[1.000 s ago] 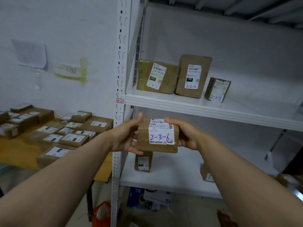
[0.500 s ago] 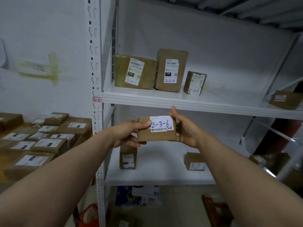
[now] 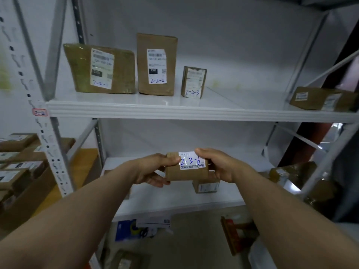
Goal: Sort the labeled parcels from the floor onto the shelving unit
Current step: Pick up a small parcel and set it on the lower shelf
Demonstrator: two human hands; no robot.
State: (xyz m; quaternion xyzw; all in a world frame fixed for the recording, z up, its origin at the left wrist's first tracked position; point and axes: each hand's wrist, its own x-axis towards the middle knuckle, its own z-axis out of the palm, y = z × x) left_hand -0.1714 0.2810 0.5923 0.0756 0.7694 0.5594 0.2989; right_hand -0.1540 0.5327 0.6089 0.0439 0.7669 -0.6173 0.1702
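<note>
I hold a small brown parcel (image 3: pixel 186 171) with a white label marked 2-3-6 in front of the lower shelf (image 3: pixel 174 202) of the white shelving unit. My left hand (image 3: pixel 153 170) grips its left end and my right hand (image 3: pixel 215 164) grips its right end. The upper shelf (image 3: pixel 174 109) carries three upright parcels marked 2-2-1 (image 3: pixel 101 68), 2-2-2 (image 3: pixel 156 64) and 2-2-3 (image 3: pixel 193 82). A red tag reading 2-2 (image 3: pixel 39 113) sits on the left post.
Another small parcel (image 3: pixel 206 186) lies on the lower shelf just behind my hands. More parcels lie at the right ends of the upper shelf (image 3: pixel 318 99) and lower shelf (image 3: pixel 291 174). Several labelled parcels (image 3: pixel 17 166) cover a table at left. Items lie on the floor below (image 3: pixel 139 229).
My view has swung right and closer to the shelving unit. The parcel in both hands has gone lower, from just under the upper shelf's edge down to the lower shelf opening.
</note>
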